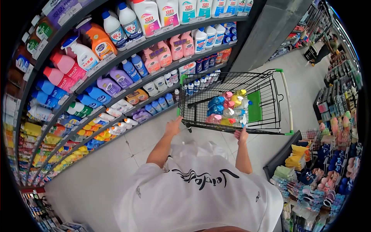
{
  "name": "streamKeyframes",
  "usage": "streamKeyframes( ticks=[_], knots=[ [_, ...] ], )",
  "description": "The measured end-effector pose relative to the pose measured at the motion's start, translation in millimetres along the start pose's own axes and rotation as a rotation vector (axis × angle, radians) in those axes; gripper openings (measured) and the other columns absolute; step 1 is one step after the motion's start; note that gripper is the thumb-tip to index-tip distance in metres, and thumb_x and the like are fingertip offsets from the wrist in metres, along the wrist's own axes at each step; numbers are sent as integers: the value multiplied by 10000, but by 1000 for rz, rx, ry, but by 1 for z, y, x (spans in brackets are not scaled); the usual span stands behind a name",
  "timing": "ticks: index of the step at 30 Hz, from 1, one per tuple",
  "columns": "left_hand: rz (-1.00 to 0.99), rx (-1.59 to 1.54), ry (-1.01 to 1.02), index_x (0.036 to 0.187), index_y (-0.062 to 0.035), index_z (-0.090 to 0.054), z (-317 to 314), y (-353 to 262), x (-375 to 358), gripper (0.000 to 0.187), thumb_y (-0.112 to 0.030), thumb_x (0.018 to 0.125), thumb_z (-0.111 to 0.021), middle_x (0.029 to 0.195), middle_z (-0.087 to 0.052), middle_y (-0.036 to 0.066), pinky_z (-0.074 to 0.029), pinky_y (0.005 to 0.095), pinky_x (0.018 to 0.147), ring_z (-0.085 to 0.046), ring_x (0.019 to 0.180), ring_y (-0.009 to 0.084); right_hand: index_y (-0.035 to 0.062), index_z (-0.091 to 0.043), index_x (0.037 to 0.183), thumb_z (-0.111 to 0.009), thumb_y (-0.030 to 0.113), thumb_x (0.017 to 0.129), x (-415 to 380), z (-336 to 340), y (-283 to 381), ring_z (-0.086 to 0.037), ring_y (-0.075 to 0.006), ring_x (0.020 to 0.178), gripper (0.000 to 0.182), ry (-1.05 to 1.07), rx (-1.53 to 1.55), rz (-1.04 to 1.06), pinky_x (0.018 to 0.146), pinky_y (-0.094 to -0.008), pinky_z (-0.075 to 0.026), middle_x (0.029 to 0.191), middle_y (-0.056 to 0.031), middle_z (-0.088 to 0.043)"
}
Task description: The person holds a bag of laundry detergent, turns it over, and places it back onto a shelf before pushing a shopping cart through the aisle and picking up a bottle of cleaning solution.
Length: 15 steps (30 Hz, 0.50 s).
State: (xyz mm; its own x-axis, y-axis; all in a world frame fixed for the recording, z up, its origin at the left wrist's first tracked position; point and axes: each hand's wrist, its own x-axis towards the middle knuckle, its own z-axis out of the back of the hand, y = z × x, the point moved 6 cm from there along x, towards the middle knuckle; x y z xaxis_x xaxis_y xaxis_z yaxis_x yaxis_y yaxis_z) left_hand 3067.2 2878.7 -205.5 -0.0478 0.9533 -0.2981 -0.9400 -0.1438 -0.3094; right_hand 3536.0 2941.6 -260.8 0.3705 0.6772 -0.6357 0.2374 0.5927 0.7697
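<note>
A wire shopping cart (201, 120) with green corners stands sideways in front of me. Several bottles with pink, blue, yellow and clear colours (228, 108) lie together in it, beside a green panel (254, 106). My left hand (174, 126) is at the cart's near left corner, its fingers against the edge; whether they wrap round it is too small to tell. At the near side, right of the middle, my right hand (241, 135) touches the rim below the bottles, and its grip is unclear too.
Curved shelves (162, 36) full of cleaning bottles line the left and front. A grey pillar (257, 42) rises behind the cart. Racks of slippers and cloths (309, 166) stand at the right. Far off at the upper right is a person (326, 48) beside a black basket (310, 54).
</note>
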Motion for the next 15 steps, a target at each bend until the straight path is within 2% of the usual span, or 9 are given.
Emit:
streamKeyframes(
  ticks=[2,3,5,7,9,11,13,15],
  knots=[
    [11,11,-8,1348,-247,-404,4,7,-2,677,-58,725,-591,1440,-394,-51,-460,480,859,-555,1063,325,-14,-481,1071,-499,582,890,-3,24,5,-643,-209,585,623,-50,196,14,418,-268,-487,830,-166,-659],
    [24,19,-8,1344,-250,-407,12,7,-6,673,-54,726,-588,1433,-400,-51,-460,480,853,-557,1057,325,-27,-439,1181,-468,628,882,4,42,5,-653,-235,737,721,-69,240,42,583,-340,-538,924,-180,-645],
    [47,26,4,1348,-256,-395,15,15,-8,674,-51,735,-584,1443,-390,-50,-461,484,860,-558,1057,325,-24,-352,1320,-429,667,873,-7,70,22,-614,-279,978,826,-137,388,126,842,-448,-493,1094,-197,-603],
    [71,27,17,1364,-262,-365,14,27,-9,682,-54,751,-582,1477,-356,-47,-461,494,885,-559,1067,327,-1,-258,1409,-402,711,849,0,114,26,-499,-308,1180,917,-253,696,193,1009,-505,-364,1263,-200,-512],
    [92,15,-36,1346,-264,-393,15,37,-14,678,-46,734,-587,1443,-385,-44,-462,484,858,-561,1053,325,11,-236,1421,-388,738,830,3,162,33,-453,-328,1236,949,-451,903,197,1015,-505,-366,1350,-202,-437],
    [123,4,-49,1344,-267,-398,18,49,-19,682,-48,728,-593,1429,-398,-42,-463,478,850,-561,1052,322,15,-219,1430,-369,752,821,-2,204,47,-409,-344,1272,967,-525,969,255,1018,-508,-364,1388,-208,-386],
    [161,-10,-28,1358,-271,-379,23,58,-25,697,-59,733,-600,1433,-393,-41,-462,478,863,-559,1063,318,15,-243,1427,-355,749,826,-11,237,68,-424,-347,1259,956,-620,949,298,1018,-499,-368,1380,-211,-389],
    [234,-26,17,1366,-272,-365,24,68,-28,699,-76,740,-607,1442,-381,-46,-462,475,877,-554,1081,315,13,-297,1411,-392,718,836,-14,263,88,-442,-337,1244,914,-675,932,315,1020,-488,-370,1367,-194,-411]
  ],
)
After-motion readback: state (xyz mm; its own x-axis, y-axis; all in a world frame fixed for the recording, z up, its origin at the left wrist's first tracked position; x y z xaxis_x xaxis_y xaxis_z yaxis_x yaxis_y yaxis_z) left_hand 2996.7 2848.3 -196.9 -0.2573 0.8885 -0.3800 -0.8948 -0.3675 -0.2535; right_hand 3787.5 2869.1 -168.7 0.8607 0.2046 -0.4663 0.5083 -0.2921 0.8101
